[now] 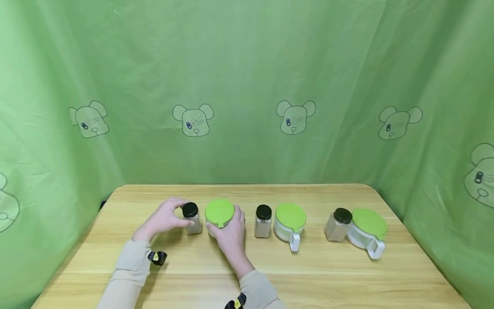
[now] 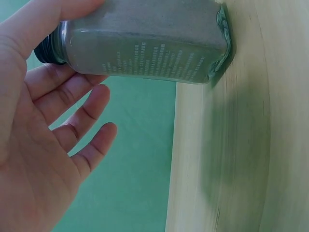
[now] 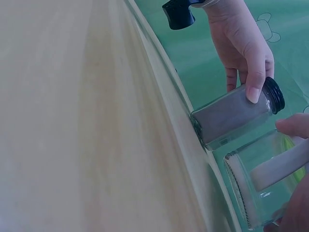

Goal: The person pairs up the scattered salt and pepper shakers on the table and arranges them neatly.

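Note:
Between its thumb and fingers, my left hand (image 1: 164,219) holds a clear spice jar (image 1: 194,226) with a black lid and greyish-brown powder inside. In the left wrist view, white printing runs along the jar (image 2: 145,53), and the two outer fingers are loose of it. Just to its right, my right hand (image 1: 230,235) grips a glass seasoning pot (image 1: 219,211) with a green lid. The right wrist view shows the pot's white handle (image 3: 280,166) and white contents at its bottom. Both containers stand upright on the table, side by side with a small gap.
Farther right on the wooden table (image 1: 193,279) stand a second spice jar (image 1: 262,228) beside a green-lidded pot (image 1: 290,216), then a third spice jar (image 1: 336,228) close against another green-lidded pot (image 1: 369,223). A green curtain (image 1: 247,159) with bear heads surrounds the table's back and sides.

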The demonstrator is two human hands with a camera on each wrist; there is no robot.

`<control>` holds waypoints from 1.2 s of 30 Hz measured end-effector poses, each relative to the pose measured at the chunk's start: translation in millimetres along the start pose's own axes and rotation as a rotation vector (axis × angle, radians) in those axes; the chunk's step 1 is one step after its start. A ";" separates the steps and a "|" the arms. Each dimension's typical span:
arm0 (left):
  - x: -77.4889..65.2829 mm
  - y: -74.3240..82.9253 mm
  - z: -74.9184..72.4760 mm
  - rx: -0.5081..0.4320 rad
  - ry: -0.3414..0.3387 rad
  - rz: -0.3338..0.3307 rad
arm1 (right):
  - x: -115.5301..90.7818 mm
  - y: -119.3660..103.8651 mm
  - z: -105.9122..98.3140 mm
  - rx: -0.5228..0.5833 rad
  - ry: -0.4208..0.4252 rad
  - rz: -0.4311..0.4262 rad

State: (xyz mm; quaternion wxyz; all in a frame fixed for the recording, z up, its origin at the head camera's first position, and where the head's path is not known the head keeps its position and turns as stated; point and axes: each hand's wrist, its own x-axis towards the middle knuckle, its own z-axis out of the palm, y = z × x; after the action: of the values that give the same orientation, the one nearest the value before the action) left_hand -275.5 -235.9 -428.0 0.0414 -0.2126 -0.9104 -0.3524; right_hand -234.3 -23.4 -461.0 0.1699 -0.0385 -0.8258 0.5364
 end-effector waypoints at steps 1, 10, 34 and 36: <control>0.1 0.0 0.0 -0.002 -0.005 -0.001 | 0.1 0.3 0.4 -0.003 0.002 0.000; -0.4 3.0 -1.1 -0.004 -0.003 0.017 | 1.5 1.7 0.9 -0.021 0.008 0.009; -0.2 2.7 2.0 -0.022 -0.036 0.018 | 3.4 4.1 -2.4 -0.050 -0.010 0.047; -0.2 3.5 1.9 -0.019 -0.035 0.016 | 2.8 3.8 -2.2 -0.063 -0.009 0.043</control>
State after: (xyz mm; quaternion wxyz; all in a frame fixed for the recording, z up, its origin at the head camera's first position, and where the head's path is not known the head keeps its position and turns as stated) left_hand -273.7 -232.5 -427.3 0.0262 -0.2265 -0.9058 -0.3572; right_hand -236.6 -19.1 -462.9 0.1534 -0.0594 -0.8421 0.5137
